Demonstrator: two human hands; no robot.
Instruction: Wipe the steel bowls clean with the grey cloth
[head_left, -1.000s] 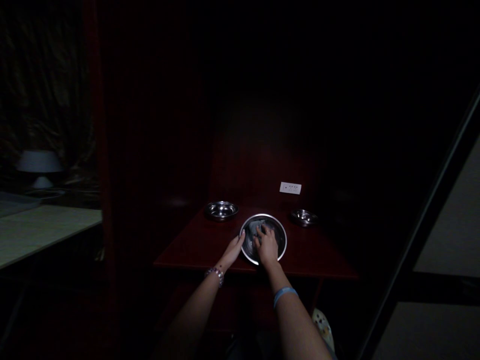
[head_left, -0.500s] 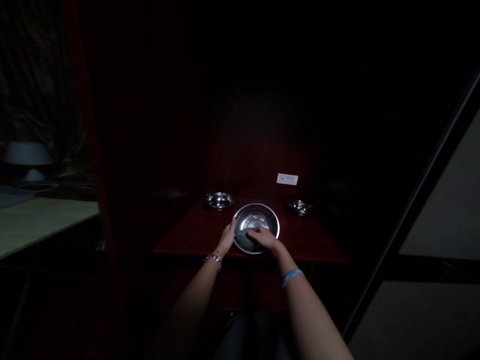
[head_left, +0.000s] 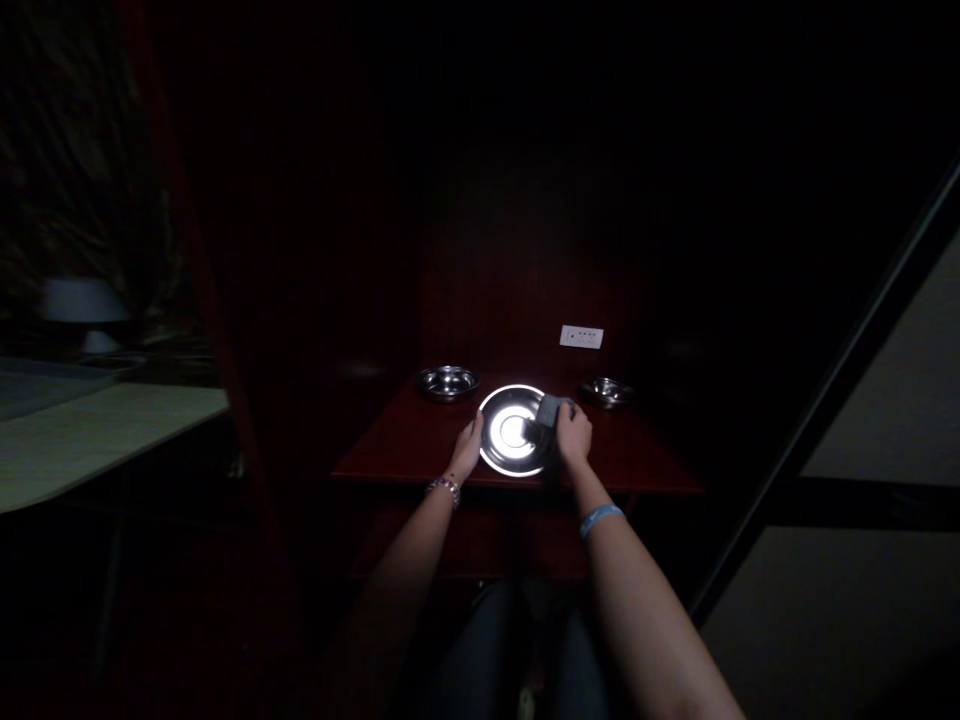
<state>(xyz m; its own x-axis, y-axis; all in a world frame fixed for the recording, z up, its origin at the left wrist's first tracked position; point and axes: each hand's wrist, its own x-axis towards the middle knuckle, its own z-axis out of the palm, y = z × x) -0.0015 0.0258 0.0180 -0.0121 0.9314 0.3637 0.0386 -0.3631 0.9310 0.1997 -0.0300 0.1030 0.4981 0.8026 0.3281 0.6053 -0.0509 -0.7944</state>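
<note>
A shiny steel bowl (head_left: 498,450) is tilted up with its inside facing me, above the front of a dark red desk. My left hand (head_left: 466,448) is closed on its left rim, thumb toward the front. My right hand (head_left: 574,434) pinches a folded grey cloth (head_left: 551,409) at the bowl's upper right rim. A dark reflection shows in the bowl beside the cloth; whether cloth and steel touch I cannot tell.
Two more steel bowls stand on the desk (head_left: 405,448), one at the back left (head_left: 448,382) and one at the back right (head_left: 607,391). A white socket plate (head_left: 581,337) is on the back wall. At far left are a pale table (head_left: 112,430) and a white lamp (head_left: 84,300).
My right hand has lifted the cloth from inside the bowl to its upper right rim. The bowl has tilted further toward me, and my left hand still holds it. The view has shifted slightly.
</note>
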